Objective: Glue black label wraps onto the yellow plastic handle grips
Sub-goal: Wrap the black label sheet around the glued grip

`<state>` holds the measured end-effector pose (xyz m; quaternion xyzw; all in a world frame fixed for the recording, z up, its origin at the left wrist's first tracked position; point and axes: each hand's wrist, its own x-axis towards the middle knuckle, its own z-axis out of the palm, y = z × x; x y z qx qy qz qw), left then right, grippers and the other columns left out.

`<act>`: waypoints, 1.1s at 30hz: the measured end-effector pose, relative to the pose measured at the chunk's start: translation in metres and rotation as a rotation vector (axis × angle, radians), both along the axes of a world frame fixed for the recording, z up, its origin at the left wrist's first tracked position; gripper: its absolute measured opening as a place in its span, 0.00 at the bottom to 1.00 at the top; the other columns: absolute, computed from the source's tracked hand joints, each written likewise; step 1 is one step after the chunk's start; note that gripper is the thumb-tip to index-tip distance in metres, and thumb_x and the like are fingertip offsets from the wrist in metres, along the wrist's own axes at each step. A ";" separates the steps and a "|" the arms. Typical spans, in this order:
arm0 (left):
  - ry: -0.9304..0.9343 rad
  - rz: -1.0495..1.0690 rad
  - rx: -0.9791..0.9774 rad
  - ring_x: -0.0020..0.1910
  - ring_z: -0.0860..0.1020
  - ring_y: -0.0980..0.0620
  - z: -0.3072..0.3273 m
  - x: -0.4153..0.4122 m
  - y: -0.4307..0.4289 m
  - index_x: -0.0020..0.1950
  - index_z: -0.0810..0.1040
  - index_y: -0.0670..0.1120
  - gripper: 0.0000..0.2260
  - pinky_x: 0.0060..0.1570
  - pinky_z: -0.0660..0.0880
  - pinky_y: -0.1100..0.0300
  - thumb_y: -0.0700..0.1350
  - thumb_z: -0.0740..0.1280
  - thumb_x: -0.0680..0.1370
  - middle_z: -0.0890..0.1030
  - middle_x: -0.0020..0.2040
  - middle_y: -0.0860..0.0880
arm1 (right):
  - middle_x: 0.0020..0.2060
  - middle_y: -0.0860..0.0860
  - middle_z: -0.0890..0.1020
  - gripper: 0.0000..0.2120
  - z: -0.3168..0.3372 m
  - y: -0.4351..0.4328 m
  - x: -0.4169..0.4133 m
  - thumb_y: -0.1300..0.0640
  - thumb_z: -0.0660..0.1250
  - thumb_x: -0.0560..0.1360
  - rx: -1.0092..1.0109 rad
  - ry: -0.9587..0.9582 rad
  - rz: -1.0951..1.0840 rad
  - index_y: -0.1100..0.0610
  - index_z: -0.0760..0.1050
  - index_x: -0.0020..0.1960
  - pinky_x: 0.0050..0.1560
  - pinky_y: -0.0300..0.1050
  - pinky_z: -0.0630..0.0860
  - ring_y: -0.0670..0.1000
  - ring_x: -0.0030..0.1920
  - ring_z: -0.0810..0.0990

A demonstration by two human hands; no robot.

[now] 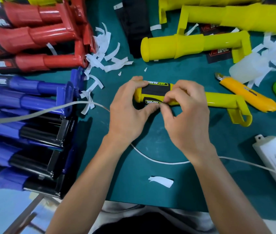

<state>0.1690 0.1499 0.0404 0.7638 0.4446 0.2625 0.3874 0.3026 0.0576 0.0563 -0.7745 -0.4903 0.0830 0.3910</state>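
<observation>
Two bare forearms reach in over the near edge of a dark green worktop [150,196]. Just inside that edge lies one curled white paper strip [161,181], and beyond it a thin white cable [159,160] curves across from the left edge to the right. This near middle stretch holds the most open room.

At the centre of the worktop, the left hand [128,112] curls round the rounded end of a yellow plastic handle grip [218,100], which lies lengthwise, its bracket end pointing to the right edge. The right hand [188,115] pinches the lower edge of the black label wrap [155,90] against the grip with thumb and fingertips.

A yellow utility knife [245,95] lies just beyond the grip's shaft, and a white power strip [275,159] sits at the right edge. Blue and black handle grips [24,102] are stacked along the left edge, and red handle grips [32,36] fill the far left corner. More yellow handle grips [184,46] line the far edge, and white paper scraps [103,54] are scattered between the piles.
</observation>
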 end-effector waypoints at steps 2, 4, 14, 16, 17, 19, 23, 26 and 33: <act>0.023 -0.029 -0.008 0.66 0.77 0.55 0.003 -0.001 0.006 0.65 0.78 0.49 0.28 0.67 0.69 0.66 0.46 0.83 0.68 0.79 0.67 0.53 | 0.51 0.55 0.80 0.06 -0.003 0.000 -0.003 0.63 0.77 0.73 0.023 0.021 -0.016 0.62 0.80 0.44 0.54 0.44 0.72 0.56 0.54 0.76; 0.055 -0.099 0.011 0.67 0.75 0.55 0.006 -0.001 0.011 0.69 0.78 0.49 0.30 0.69 0.69 0.63 0.46 0.83 0.69 0.78 0.67 0.53 | 0.50 0.54 0.79 0.06 -0.005 0.001 -0.006 0.64 0.78 0.72 0.047 0.056 -0.012 0.61 0.81 0.43 0.54 0.41 0.71 0.54 0.53 0.75; -0.041 -0.122 -0.154 0.70 0.73 0.64 0.003 -0.004 0.010 0.67 0.80 0.48 0.26 0.67 0.68 0.71 0.44 0.82 0.71 0.77 0.72 0.53 | 0.50 0.51 0.77 0.06 -0.008 0.004 -0.011 0.64 0.76 0.75 0.072 0.131 -0.059 0.63 0.79 0.42 0.56 0.45 0.73 0.52 0.54 0.74; -0.044 -0.132 -0.170 0.71 0.73 0.63 0.003 -0.005 0.011 0.67 0.80 0.48 0.26 0.68 0.68 0.69 0.43 0.83 0.70 0.77 0.72 0.54 | 0.50 0.53 0.78 0.06 -0.010 0.004 -0.012 0.64 0.75 0.75 0.082 0.141 -0.066 0.63 0.79 0.42 0.59 0.53 0.75 0.52 0.54 0.74; -0.047 -0.135 -0.176 0.71 0.73 0.63 0.003 -0.005 0.011 0.67 0.80 0.48 0.27 0.68 0.69 0.69 0.42 0.83 0.70 0.77 0.72 0.54 | 0.50 0.53 0.78 0.06 -0.010 0.004 -0.013 0.64 0.75 0.75 0.088 0.146 -0.072 0.63 0.79 0.42 0.60 0.56 0.75 0.52 0.54 0.74; -0.050 -0.133 -0.190 0.71 0.74 0.63 0.003 -0.006 0.011 0.67 0.81 0.49 0.27 0.68 0.68 0.69 0.41 0.83 0.70 0.78 0.71 0.54 | 0.49 0.52 0.77 0.06 -0.011 0.004 -0.012 0.64 0.75 0.75 0.100 0.150 -0.082 0.63 0.79 0.42 0.64 0.59 0.74 0.52 0.53 0.74; -0.063 -0.126 -0.209 0.71 0.73 0.63 0.003 -0.005 0.010 0.67 0.81 0.48 0.24 0.70 0.68 0.67 0.41 0.81 0.72 0.79 0.70 0.53 | 0.49 0.48 0.74 0.07 -0.013 0.005 -0.012 0.65 0.75 0.76 0.131 0.147 -0.090 0.64 0.79 0.41 0.72 0.55 0.69 0.51 0.51 0.73; -0.082 -0.127 -0.215 0.70 0.74 0.59 0.004 -0.004 0.009 0.67 0.81 0.46 0.21 0.72 0.70 0.57 0.39 0.78 0.74 0.79 0.68 0.52 | 0.48 0.49 0.75 0.07 -0.014 0.005 -0.013 0.65 0.75 0.76 0.130 0.144 -0.094 0.64 0.78 0.41 0.73 0.54 0.69 0.52 0.50 0.73; -0.061 -0.135 -0.221 0.62 0.76 0.57 0.005 -0.002 0.003 0.65 0.77 0.48 0.18 0.62 0.70 0.66 0.39 0.72 0.76 0.78 0.62 0.58 | 0.49 0.47 0.75 0.07 -0.009 0.004 -0.016 0.64 0.74 0.75 0.081 0.137 -0.120 0.61 0.77 0.41 0.54 0.46 0.73 0.52 0.51 0.74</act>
